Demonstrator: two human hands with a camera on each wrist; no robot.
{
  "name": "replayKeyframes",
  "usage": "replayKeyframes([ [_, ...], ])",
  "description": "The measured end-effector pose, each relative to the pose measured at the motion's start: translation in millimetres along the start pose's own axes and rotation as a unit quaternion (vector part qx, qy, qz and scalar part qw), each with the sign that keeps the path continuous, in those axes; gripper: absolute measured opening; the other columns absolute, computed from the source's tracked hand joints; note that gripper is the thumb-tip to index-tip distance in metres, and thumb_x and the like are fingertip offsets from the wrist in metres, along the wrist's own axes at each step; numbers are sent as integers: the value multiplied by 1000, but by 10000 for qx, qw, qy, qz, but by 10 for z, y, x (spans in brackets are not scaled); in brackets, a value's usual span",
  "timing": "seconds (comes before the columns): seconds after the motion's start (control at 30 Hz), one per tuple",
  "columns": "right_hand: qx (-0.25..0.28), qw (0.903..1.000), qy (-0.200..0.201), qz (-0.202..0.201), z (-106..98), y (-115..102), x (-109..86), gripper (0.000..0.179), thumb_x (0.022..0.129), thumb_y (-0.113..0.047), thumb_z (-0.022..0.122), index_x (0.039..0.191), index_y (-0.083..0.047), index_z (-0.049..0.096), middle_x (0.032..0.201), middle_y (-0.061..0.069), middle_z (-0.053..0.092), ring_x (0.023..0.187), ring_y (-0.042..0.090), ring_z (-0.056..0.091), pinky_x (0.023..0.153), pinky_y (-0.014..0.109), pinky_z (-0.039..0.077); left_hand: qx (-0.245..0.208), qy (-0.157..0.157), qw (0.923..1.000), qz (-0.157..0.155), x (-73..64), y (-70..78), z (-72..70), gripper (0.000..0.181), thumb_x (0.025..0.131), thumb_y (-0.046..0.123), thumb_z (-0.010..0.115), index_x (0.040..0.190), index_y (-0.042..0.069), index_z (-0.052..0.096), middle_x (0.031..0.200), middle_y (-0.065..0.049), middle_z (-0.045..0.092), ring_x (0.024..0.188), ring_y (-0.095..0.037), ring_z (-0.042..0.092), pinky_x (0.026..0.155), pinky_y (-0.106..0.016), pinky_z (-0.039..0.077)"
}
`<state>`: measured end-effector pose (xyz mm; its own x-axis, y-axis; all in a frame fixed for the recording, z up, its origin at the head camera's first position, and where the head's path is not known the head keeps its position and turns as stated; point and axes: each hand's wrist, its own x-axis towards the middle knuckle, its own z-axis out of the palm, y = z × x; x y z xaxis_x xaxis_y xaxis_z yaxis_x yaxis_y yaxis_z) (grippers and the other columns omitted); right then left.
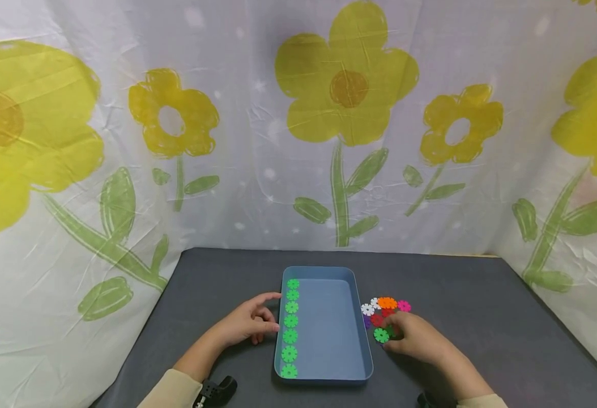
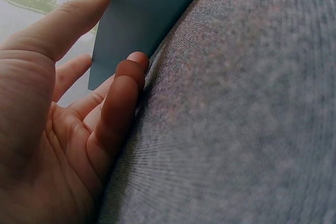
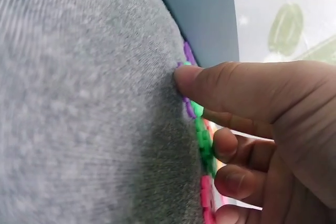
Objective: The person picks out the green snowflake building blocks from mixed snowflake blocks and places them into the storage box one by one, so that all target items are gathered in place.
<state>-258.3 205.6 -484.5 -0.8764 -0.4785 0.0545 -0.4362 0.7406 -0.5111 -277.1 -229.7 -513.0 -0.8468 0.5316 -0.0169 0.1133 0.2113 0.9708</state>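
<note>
A blue-grey rectangular tray lies on the table with a column of several green snowflake discs along its inner left side. My left hand touches the tray's left wall with thumb and index fingertips; the remaining fingers bend loosely near the tabletop, as the left wrist view shows. Right of the tray, my right hand pinches a green snowflake disc between thumb and index finger, low at the near edge of a small pile. In the right wrist view the thumb partly hides this disc, and purple pieces lie beside it.
The pile beside the tray's right wall holds white, orange, red and pink discs, partly overlapping. The dark grey table meets a hanging flower-print cloth at its back and sides.
</note>
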Motion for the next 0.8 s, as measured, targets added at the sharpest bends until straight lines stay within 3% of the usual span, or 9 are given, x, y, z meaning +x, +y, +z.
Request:
replayKeyframes([
  [0.53,-169,9997,193,-42,65,-5,33,27,80,-32,89,95,-19,71,76,-8,53,70,8,49,62,30,42,109,14,9999,40,5,-13,0,75,97,14,74,159,7,33,95,-12,70,61,-20,57,56,-35,52],
  [0.8,153,9991,326,-244,26,35,32,23,83,-23,86,99,-11,73,81,-7,57,74,8,52,66,30,48,99,-9,9999,48,8,-6,-4,76,97,14,74,159,6,32,95,-12,70,60,-19,57,55,-34,52],
])
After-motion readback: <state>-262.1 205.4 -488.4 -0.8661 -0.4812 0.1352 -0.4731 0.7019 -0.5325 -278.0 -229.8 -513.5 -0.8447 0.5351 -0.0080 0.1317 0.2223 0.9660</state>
